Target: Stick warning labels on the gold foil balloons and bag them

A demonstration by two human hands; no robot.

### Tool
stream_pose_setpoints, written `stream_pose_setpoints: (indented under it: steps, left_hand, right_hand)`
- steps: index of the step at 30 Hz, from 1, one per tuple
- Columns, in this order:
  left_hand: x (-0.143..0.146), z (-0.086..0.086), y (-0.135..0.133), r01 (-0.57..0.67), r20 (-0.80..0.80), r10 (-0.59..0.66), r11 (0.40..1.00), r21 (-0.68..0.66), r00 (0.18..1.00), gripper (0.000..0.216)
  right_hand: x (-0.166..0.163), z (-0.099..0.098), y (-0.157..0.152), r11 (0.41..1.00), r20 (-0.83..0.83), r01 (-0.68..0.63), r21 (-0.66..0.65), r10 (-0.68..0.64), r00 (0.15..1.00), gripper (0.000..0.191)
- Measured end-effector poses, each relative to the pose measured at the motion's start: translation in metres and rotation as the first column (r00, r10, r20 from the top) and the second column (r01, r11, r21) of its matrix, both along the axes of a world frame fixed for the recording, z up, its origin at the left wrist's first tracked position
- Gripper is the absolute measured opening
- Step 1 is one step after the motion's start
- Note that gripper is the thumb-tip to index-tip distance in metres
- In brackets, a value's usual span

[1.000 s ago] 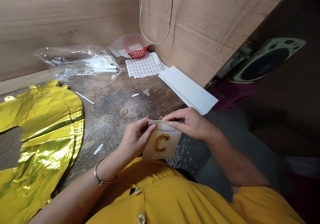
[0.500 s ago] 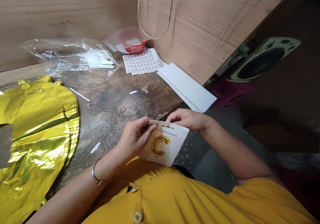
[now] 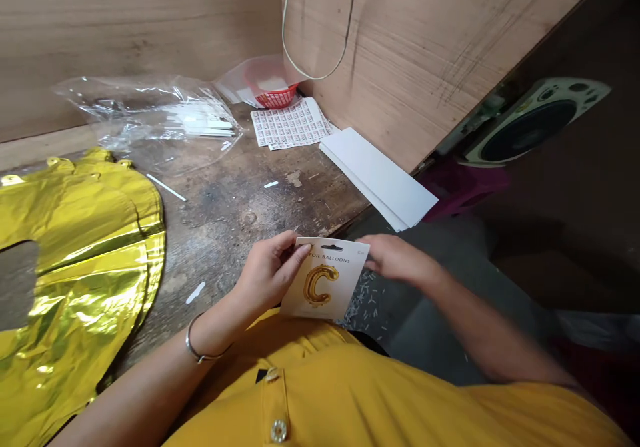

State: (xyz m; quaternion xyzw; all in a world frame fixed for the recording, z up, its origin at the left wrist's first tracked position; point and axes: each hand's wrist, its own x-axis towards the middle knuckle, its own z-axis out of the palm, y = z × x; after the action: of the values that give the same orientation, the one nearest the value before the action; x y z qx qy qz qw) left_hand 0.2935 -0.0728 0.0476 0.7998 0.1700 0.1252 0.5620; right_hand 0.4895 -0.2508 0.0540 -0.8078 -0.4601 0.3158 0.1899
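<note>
My left hand (image 3: pixel 265 270) is closed on the upper left corner of a white header card (image 3: pixel 323 286), its thumb in front. Printed on the card are the words "FOIL BALLOONS" and a gold letter C, with a hang hole cut near the top edge. At the card's right edge is my right hand (image 3: pixel 403 259), slightly blurred. Its fingertips are partly hidden behind the card, so I cannot tell whether it grips anything. Flat gold foil balloons (image 3: pixel 100 234) lie on the table to the left.
A clear plastic bag (image 3: pixel 150 114) of white sticks, a red basket (image 3: pixel 275 95) and printed label sheets (image 3: pixel 290 126) stand along the back. White cards (image 3: pixel 380 174) overhang the right table edge. One white stick (image 3: pixel 167 187) and small cut-outs lie on the tabletop (image 3: pixel 225 200). A cable (image 3: pixel 320 75) hangs down.
My right hand has moved right, from the hang hole to the card's right edge. The hang hole now shows open. My left hand keeps its hold on the card.
</note>
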Motion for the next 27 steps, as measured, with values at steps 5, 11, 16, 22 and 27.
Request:
stream_pose_setpoints:
  steps: [5, 11, 16, 22, 27]
  left_hand:
    - [0.004, -0.019, 0.003, -0.143, -0.004, 0.145, 0.969, -0.203, 0.989, 0.032]
    - [0.035, -0.017, 0.031, -0.317, 0.075, 0.327, 0.941, -0.119, 0.942, 0.036]
    - [0.074, -0.011, 0.058, -0.003, -0.013, 0.016, 0.727, 0.687, 1.0, 0.052]
    - [0.096, -0.037, 0.054, 0.249, -0.219, -0.123, 0.567, 0.785, 0.968, 0.044]
    - [0.09, -0.038, 0.057, 0.255, -0.217, -0.134, 0.54, 0.802, 0.967, 0.042]
  right_hand:
    - [-0.034, -0.014, -0.019, 0.964, 0.047, 0.215, 0.16, -0.225, 0.973, 0.031]
    - [-0.021, -0.013, 0.063, 0.906, 0.211, 0.307, 0.291, -0.373, 0.903, 0.021]
    - [0.045, 0.001, 0.136, 0.925, 0.391, 0.317, 0.209, -0.376, 0.84, 0.022]
    - [0.031, 0.02, 0.12, 0.959, 0.544, 0.18, 0.219, -0.273, 0.793, 0.028]
    - [0.062, 0.028, 0.053, 0.965, 0.69, 0.172, 0.196, -0.261, 0.676, 0.051]
